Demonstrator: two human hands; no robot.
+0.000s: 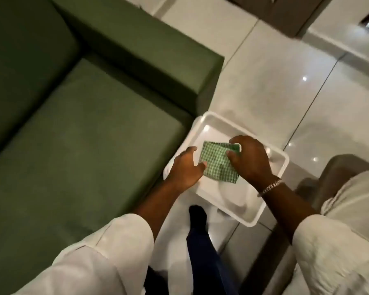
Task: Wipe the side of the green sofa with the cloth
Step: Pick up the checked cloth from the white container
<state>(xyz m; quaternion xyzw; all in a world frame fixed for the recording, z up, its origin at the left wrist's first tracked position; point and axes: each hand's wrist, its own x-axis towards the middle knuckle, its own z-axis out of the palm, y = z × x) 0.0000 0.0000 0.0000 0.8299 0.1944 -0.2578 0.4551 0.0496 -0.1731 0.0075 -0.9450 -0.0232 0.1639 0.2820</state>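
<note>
A folded green-and-white checked cloth [216, 162] lies in a white plastic tray [279, 167] on the floor by the sofa's front corner. My right hand [250, 159] grips the cloth's right edge with thumb and fingers. Fingers apart, my left hand [184, 169] rests over the tray's left rim, its fingertips touching the cloth's left edge. The green sofa [83, 145] fills the left half of the view, with its armrest [153, 52] running toward the tray.
Glossy white floor tiles [285, 88] spread to the right of the sofa. My dark-socked foot [197, 216] stands just below the tray. A beige rounded object [337, 173] sits at the right. Dark cabinetry [285, 9] lines the top.
</note>
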